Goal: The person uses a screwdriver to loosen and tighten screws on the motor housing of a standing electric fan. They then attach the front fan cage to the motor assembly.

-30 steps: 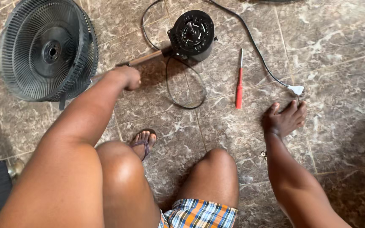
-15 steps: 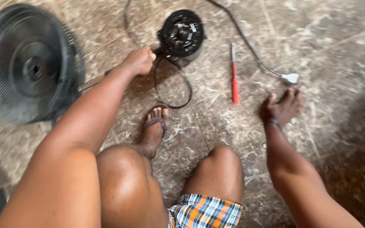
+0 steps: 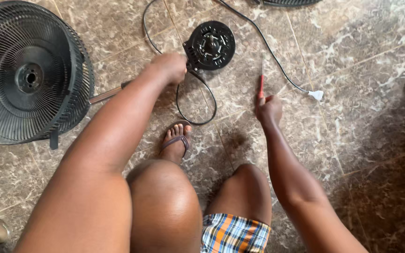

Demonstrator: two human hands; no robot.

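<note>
Here the left hand [image 3: 170, 67] is closed around the near-left edge of the black fan motor [image 3: 210, 45], which lies on the tiled floor [image 3: 352, 56] far centre, face up, beside a metal rod [image 3: 108, 93] running left toward the fan grille. The right hand [image 3: 269, 110] is curled at the near end of the red screwdriver [image 3: 261, 83], fingers pinching its handle tip; the tool lies flat on the floor just right of the motor. The motor looks dense and rigid, likely heavy for its size, with a hard ribbed casing; the rim or side bracket seems the safest grip, not the trailing black cord [image 3: 277, 65], which is thin, floppy and loops to a white plug [image 3: 316, 95]. The screwdriver is light, stiff and slim, best taken at the handle. The black fan grille [image 3: 29, 75] stands far left, wiry and springy. A sandalled foot [image 3: 176, 140] rests near centre.
</note>
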